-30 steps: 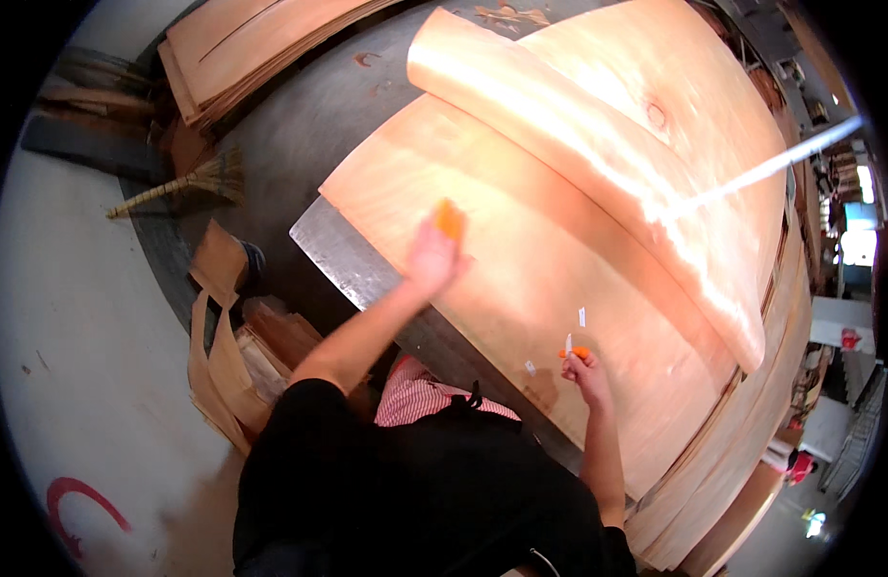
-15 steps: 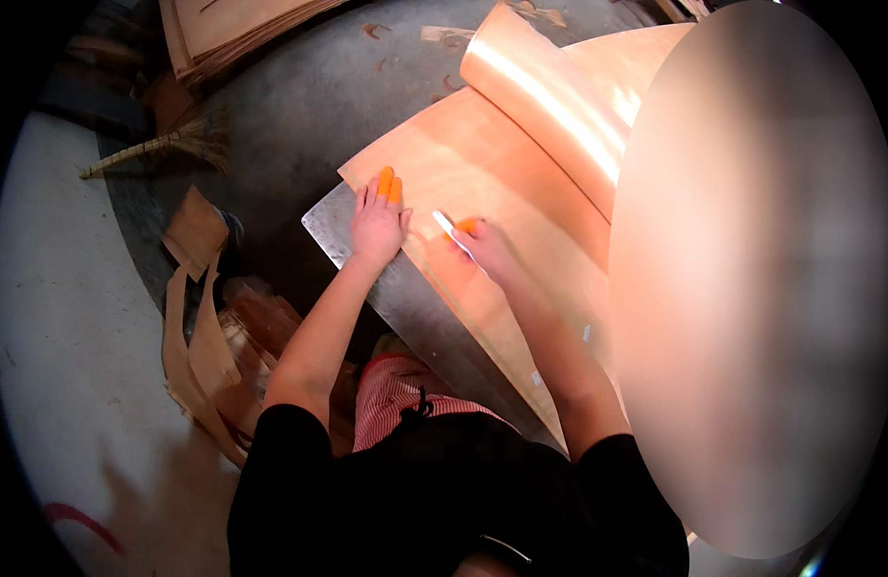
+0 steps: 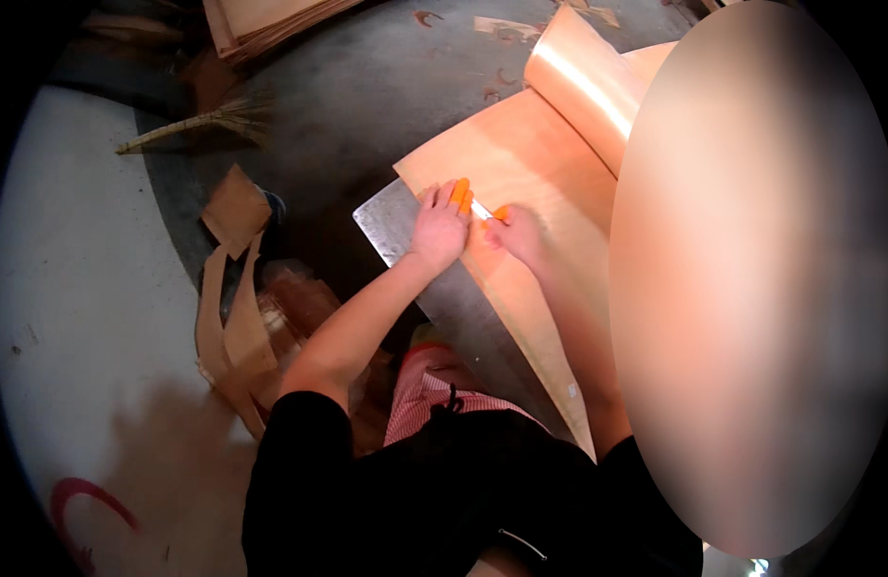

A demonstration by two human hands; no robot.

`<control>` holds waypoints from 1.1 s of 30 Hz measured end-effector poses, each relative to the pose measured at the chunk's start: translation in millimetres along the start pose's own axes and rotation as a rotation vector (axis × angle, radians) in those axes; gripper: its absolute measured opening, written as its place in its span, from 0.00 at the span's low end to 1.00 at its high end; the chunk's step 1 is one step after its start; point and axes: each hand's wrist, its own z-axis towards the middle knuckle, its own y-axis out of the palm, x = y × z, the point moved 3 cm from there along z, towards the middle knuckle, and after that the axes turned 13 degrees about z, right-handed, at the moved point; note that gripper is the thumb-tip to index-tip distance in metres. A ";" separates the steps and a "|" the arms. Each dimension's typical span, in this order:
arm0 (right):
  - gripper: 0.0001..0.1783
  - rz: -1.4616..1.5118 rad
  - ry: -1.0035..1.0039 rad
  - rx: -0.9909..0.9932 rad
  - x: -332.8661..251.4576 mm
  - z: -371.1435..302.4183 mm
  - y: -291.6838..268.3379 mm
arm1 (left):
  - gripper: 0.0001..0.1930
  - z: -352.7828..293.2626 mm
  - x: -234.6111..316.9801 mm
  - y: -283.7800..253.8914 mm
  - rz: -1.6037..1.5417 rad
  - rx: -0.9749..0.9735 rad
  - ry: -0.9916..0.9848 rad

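Note:
A thin sheet of wood veneer lies over a grey metal tabletop, its far part curled into a roll. My left hand presses on the sheet near its left edge, fingers stretched out, with orange covers on two of them. Just right of it, my right hand is closed around a slim white knife-like tool, whose front end reaches close to the left fingertips. Orange also covers a right-hand finger. Whether the tool's tip touches the veneer cannot be made out.
Veneer offcuts hang and lie in a heap left of the table. A straw broom is on the floor farther left. Stacked sheets stand at the far left, and scraps litter the floor behind. A blurred oval hides the right side.
My right hand has brought the white tool closer to my left hand, which stays on the sheet. The whole view has shifted, so everything appears farther right.

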 end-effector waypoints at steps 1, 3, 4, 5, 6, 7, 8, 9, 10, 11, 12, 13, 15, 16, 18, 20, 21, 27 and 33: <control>0.05 -0.386 -0.082 0.057 -9.5 -0.2 -5.0 | 0.20 0.7 -2.0 -1.2 0.045 0.007 0.010; 0.06 -1.165 -0.231 0.183 -35.7 2.2 -17.1 | 0.19 3.2 -0.6 -1.5 0.123 0.024 0.036; 0.06 -1.160 -0.231 0.233 -36.8 2.8 -31.4 | 0.18 7.4 1.9 -2.2 0.145 -0.028 0.050; 0.06 -1.161 -0.225 0.289 -35.0 2.9 -52.1 | 0.18 11.3 3.6 -2.9 0.162 -0.075 0.068; 0.07 -1.159 -0.213 0.349 -32.2 2.6 -73.4 | 0.18 14.7 4.2 -4.1 0.180 -0.121 0.094; 0.07 -0.804 -0.199 0.293 11.0 13.1 -107.5 | 0.13 25.4 15.7 -13.1 0.177 -0.023 0.057; 0.08 -0.542 -0.209 0.239 7.2 -13.0 -103.5 | 0.13 20.8 12.0 -17.1 0.171 -0.017 0.023; 0.09 -0.286 -0.206 0.211 -3.0 -48.0 -106.3 | 0.15 21.3 7.2 -11.0 0.085 -0.044 -0.054; 0.10 -0.190 -0.142 0.149 20.1 -69.0 -110.1 | 0.15 22.9 10.0 -6.1 0.113 0.059 -0.017; 0.11 0.072 -0.138 0.075 46.1 -94.4 -108.3 | 0.14 20.5 13.4 -6.5 0.179 0.135 0.060; 0.11 0.199 -0.083 0.074 67.9 -121.0 -102.6 | 0.15 19.9 12.1 -5.7 0.155 0.137 0.105; 0.11 0.333 -0.045 0.055 87.7 -148.9 -96.6 | 0.16 16.0 4.8 3.5 0.170 0.168 0.127; 0.11 0.440 0.079 0.068 137.1 -214.7 -91.9 | 0.18 15.6 6.0 2.3 0.240 0.028 0.132; 0.11 0.497 0.133 0.087 144.0 -247.3 -89.9 | 0.20 12.0 2.9 4.2 0.257 -0.008 0.146; 0.12 0.603 0.160 0.156 171.7 -313.1 -87.4 | 0.23 18.2 11.1 -4.8 0.262 -0.171 0.139; 0.12 0.660 0.147 0.261 205.2 -363.4 -88.4 | 0.23 22.8 19.9 -16.5 0.326 -0.263 0.134; 0.12 0.672 0.166 0.313 218.1 -387.5 -94.0 | 0.24 24.8 26.7 -22.8 0.386 -0.304 0.123; 0.11 0.737 0.119 0.857 322.3 -517.7 -134.1 | 0.28 -23.7 162.6 -23.0 -0.376 -0.219 0.382; 0.10 0.831 -0.004 0.837 374.4 -542.9 -159.4 | 0.27 -133.4 347.3 -33.2 -0.344 -0.459 1.097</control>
